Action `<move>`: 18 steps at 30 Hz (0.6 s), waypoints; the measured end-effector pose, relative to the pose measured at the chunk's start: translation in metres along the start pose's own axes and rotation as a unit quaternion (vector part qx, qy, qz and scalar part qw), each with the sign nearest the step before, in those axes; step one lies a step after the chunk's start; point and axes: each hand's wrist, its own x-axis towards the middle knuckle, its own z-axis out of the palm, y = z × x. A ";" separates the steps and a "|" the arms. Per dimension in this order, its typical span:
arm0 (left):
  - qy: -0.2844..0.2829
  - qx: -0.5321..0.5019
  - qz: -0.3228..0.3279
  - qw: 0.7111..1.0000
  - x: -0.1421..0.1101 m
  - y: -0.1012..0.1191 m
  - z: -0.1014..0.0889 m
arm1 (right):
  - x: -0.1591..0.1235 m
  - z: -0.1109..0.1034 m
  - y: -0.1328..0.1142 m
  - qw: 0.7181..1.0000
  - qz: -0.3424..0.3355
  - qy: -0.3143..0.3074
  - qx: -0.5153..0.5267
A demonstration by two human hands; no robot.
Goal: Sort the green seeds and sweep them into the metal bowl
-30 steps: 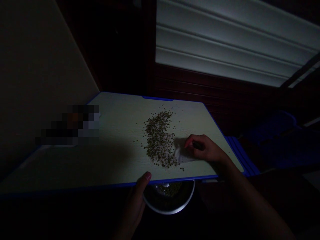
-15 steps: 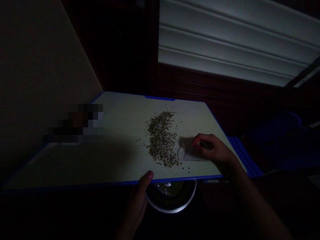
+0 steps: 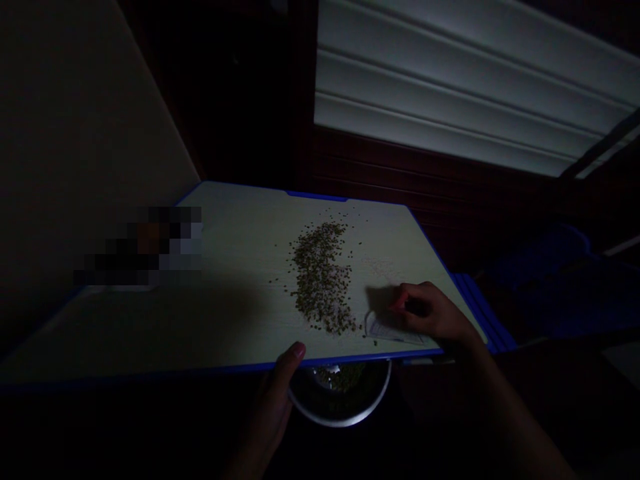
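Small dark-green beans or seeds (image 3: 320, 280) lie scattered in a long patch on a pale, blue-edged tabletop (image 3: 240, 227). To the right of the patch, my right hand (image 3: 433, 310) pinches a thin, see-through flat piece (image 3: 393, 330) with faint markings, low over the board near its front edge. My left hand (image 3: 275, 393) is at the front edge, its thumb lying over the blue rim; its other fingers are hidden below. Just right of it, a metal bowl (image 3: 345, 421) sits under the edge, with more green beans or seeds inside.
A blurred-out patch (image 3: 145, 247) covers something at the tabletop's left end. A pale wall (image 3: 75, 100) rises on the left. White slats (image 3: 450, 80) in a dark wood frame stand behind. Blue slatted or moulded shapes (image 3: 545, 280) are at the right. The room is very dark.
My right hand has moved toward the front edge and slightly right, bringing the see-through piece with it, away from the patch. My left hand stays at the rim.
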 end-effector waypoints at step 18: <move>0.000 0.001 0.005 1.000 -0.002 0.002 0.004 | 0.013 0.016 -0.016 0.994 -0.092 -0.048 -0.019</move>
